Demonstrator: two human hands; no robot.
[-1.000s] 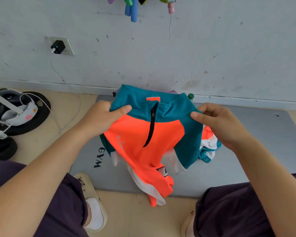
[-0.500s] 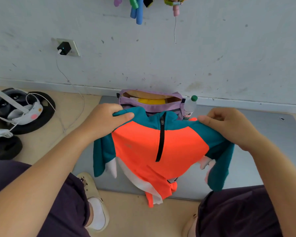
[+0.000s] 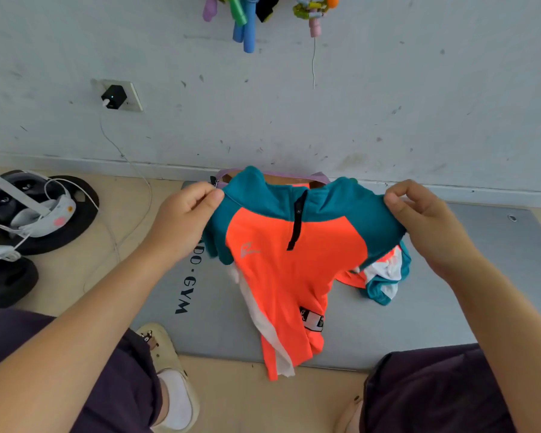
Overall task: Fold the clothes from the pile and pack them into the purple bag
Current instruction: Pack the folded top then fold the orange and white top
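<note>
Orange-and-teal top (image 3: 281,260) pinched at both shoulders, left hand (image 3: 185,220) and right hand (image 3: 431,226) level, hanging lengthwise over the grey mat (image 3: 450,307); purple bag (image 3: 320,177) just behind, equally near both.

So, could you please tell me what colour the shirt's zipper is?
Black, on the zipper, clearest in the head view.

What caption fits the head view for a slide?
Both hands, left hand and right hand, hold an orange-and-teal top by its shoulders over a grey gym mat.
</note>
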